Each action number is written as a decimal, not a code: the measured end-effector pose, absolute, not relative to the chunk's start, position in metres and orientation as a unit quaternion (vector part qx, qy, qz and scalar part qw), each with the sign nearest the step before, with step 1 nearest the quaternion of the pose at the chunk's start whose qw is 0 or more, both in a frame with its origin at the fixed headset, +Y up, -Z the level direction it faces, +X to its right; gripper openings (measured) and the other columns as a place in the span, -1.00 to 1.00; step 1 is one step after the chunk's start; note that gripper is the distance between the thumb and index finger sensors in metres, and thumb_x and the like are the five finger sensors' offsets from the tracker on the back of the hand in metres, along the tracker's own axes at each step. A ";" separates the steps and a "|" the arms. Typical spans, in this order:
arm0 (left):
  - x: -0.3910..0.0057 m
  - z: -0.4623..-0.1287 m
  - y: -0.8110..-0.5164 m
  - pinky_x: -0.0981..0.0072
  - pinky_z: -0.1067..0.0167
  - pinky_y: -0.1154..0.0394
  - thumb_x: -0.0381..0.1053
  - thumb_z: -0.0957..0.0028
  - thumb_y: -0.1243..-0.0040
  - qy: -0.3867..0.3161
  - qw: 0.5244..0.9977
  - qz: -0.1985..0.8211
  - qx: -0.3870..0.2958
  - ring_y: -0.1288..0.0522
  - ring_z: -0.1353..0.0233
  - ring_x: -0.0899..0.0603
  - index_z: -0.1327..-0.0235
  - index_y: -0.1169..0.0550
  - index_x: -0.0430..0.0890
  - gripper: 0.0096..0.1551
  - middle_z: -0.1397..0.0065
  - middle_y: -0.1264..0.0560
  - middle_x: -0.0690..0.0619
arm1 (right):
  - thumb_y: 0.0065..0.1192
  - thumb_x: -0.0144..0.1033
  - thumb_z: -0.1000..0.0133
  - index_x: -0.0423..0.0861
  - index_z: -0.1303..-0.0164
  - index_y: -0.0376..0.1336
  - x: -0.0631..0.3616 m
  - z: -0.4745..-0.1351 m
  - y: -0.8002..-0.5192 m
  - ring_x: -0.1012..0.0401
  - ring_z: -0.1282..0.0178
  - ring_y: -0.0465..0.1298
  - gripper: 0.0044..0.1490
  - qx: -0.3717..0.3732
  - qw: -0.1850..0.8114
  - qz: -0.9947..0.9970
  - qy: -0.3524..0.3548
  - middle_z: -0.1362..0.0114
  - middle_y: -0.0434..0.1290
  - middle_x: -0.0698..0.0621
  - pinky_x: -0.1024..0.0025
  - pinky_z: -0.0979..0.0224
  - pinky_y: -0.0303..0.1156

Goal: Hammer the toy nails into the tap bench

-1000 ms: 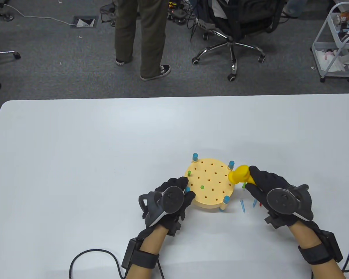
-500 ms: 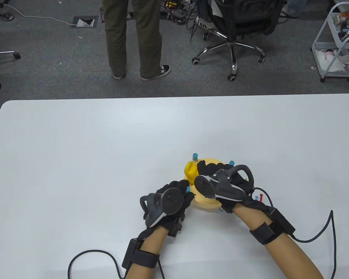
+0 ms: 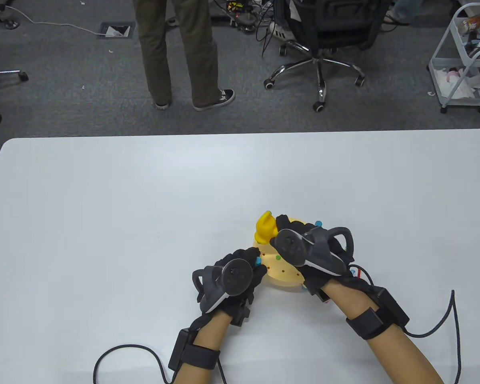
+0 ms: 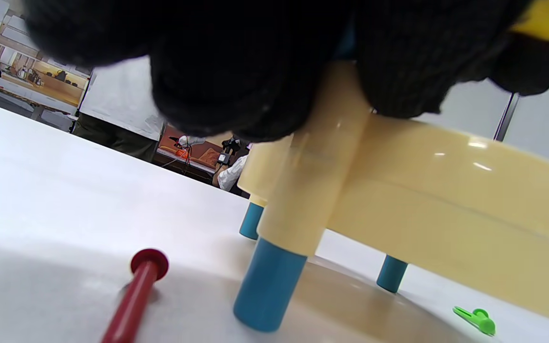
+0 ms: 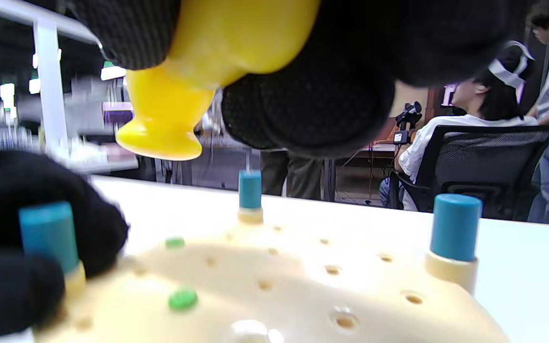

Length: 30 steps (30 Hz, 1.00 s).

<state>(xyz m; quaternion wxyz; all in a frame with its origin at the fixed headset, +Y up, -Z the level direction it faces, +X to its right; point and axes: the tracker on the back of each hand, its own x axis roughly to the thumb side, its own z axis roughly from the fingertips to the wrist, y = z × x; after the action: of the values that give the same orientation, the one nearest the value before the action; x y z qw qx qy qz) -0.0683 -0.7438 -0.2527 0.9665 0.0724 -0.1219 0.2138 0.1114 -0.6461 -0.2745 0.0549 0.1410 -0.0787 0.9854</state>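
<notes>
The round cream tap bench (image 3: 282, 272) with blue corner posts stands on the white table (image 3: 104, 208). My left hand (image 3: 246, 266) grips its near left edge by a blue post (image 5: 48, 236). My right hand (image 3: 300, 240) holds the yellow toy hammer (image 3: 265, 228) above the bench's far left part; in the right wrist view the hammer head (image 5: 160, 128) hangs over the holed top. Two green nails (image 5: 182, 299) sit flush in the top. In the left wrist view my fingers (image 4: 236, 71) press on the bench rim (image 4: 446, 190).
A red nail (image 4: 136, 295) lies on the table under the bench's left side, and a green nail (image 4: 477, 319) lies beyond it. More loose nails (image 3: 354, 272) lie right of the bench, mostly hidden by my right hand. Cables trail near the table's front edge.
My right hand swung the hammer from right of the bench over its far left part, struck down, and has now lifted the hammer head slightly. My left hand has stayed on the bench.
</notes>
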 end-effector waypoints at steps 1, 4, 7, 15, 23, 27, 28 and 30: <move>-0.070 -0.254 -0.743 0.15 0.25 -0.57 0.15 0.25 -0.35 -0.130 0.967 0.211 0.057 -0.65 0.23 -0.06 -0.15 -0.54 -0.03 -0.34 -0.03 -0.67 -0.10 | 0.01 0.10 -0.02 -0.14 -0.44 0.22 0.122 -0.273 -0.645 0.14 0.24 0.66 -0.15 0.137 0.081 0.984 -0.076 -0.04 0.61 -0.02 0.33 0.12 0.58; -0.084 -0.255 -0.732 0.13 0.19 -0.55 0.17 0.19 -0.29 -0.149 0.965 0.214 -0.013 -0.64 0.15 -0.08 -0.27 -0.48 -0.08 -0.26 -0.15 -0.62 -0.14 | 0.01 0.11 -0.02 -0.14 -0.44 0.23 0.158 -0.268 -0.648 0.14 0.23 0.66 -0.15 0.122 0.150 0.977 -0.086 -0.05 0.61 -0.02 0.33 0.11 0.58; -0.106 -0.252 -0.725 0.11 0.25 -0.57 0.13 0.18 -0.32 -0.076 0.983 0.161 -0.045 -0.66 0.23 -0.11 -0.15 -0.58 -0.09 -0.37 -0.04 -0.68 -0.18 | 0.01 0.10 -0.03 -0.15 -0.44 0.23 0.199 -0.264 -0.661 0.13 0.24 0.66 -0.15 0.091 0.201 0.971 -0.089 -0.04 0.61 -0.03 0.32 0.11 0.58; -0.119 -0.256 -0.759 0.08 0.24 -0.59 0.19 0.22 -0.32 0.042 0.964 -0.041 -0.260 -0.67 0.24 -0.11 -0.13 -0.57 -0.14 -0.31 0.01 -0.68 -0.19 | 0.01 0.10 -0.03 -0.16 -0.43 0.23 0.278 -0.256 -0.708 0.13 0.24 0.66 -0.15 0.024 0.264 0.961 -0.072 -0.04 0.61 -0.03 0.32 0.12 0.58; -0.101 -0.252 -0.769 0.05 0.22 -0.61 0.04 0.22 -0.38 0.055 0.967 -0.103 -0.227 -0.69 0.25 -0.10 -0.05 -0.58 -0.17 -0.42 0.10 -0.69 -0.18 | 0.00 0.10 -0.03 -0.16 -0.43 0.23 0.325 -0.254 -0.736 0.12 0.24 0.66 -0.15 -0.032 0.292 0.953 -0.074 -0.04 0.61 -0.04 0.32 0.12 0.57; -0.106 -0.249 -0.773 0.06 0.28 -0.61 0.01 0.22 -0.38 0.057 0.974 -0.070 -0.207 -0.68 0.34 -0.09 0.03 -0.59 -0.22 -0.47 0.21 -0.69 -0.19 | 0.00 0.10 -0.03 -0.16 -0.43 0.23 0.333 -0.254 -0.740 0.12 0.24 0.66 -0.15 -0.050 0.314 0.945 -0.076 -0.04 0.61 -0.04 0.31 0.12 0.57; -0.106 -0.248 -0.774 0.06 0.28 -0.60 0.02 0.21 -0.37 0.055 0.974 -0.069 -0.206 -0.67 0.34 -0.08 0.03 -0.58 -0.22 -0.46 0.21 -0.68 -0.19 | 0.00 0.10 -0.03 -0.16 -0.43 0.23 0.334 -0.255 -0.741 0.12 0.24 0.66 -0.15 -0.050 0.316 0.945 -0.073 -0.03 0.61 -0.04 0.31 0.12 0.57; -0.106 -0.247 -0.774 0.07 0.26 -0.60 0.05 0.22 -0.34 0.050 0.977 -0.082 -0.193 -0.66 0.34 -0.08 0.04 -0.58 -0.21 -0.45 0.22 -0.69 -0.16 | 0.00 0.10 -0.03 -0.16 -0.43 0.23 0.334 -0.255 -0.743 0.12 0.24 0.66 -0.15 -0.050 0.317 0.945 -0.070 -0.04 0.61 -0.04 0.31 0.12 0.57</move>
<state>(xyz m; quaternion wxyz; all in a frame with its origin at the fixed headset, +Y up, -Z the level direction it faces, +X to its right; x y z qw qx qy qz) -0.1064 -0.7741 -0.2465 0.9765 -0.1926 0.0498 -0.0824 0.3338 -0.7427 -0.2550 0.3169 -0.0502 -0.0702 0.9445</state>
